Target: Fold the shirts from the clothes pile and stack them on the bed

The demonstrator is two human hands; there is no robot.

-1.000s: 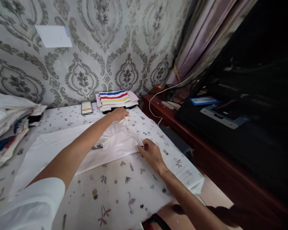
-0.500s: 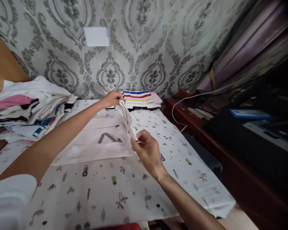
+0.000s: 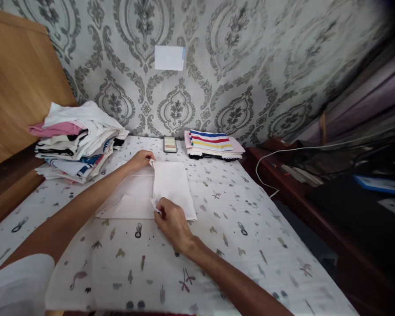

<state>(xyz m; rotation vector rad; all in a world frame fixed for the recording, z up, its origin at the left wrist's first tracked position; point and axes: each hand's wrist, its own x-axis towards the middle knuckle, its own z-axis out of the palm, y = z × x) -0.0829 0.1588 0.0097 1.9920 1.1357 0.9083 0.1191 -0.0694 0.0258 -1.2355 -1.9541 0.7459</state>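
A pale pinkish-white shirt (image 3: 173,182) lies on the patterned sheet, its right part doubled over toward the left. My left hand (image 3: 141,160) pinches the far corner of the folded edge. At the near end of that same edge, my right hand (image 3: 174,223) grips the fabric between thumb and fingers. The edge runs between both hands, slightly raised off the layer below. The dark printed lines on the shirt front are covered by the fold.
A tall, loose pile of clothes (image 3: 82,142) stands at the left by a wooden panel (image 3: 19,83). Against the wall lie a small dark-framed box (image 3: 170,144) and a neat folded stack topped by a striped cloth (image 3: 210,140). A white cable (image 3: 283,151) trails over the desk at right.
Both hands have brought the shirt's right edge leftward and down, covering the dark print. The view has turned somewhat left, and the small box at the wall now shows fully.
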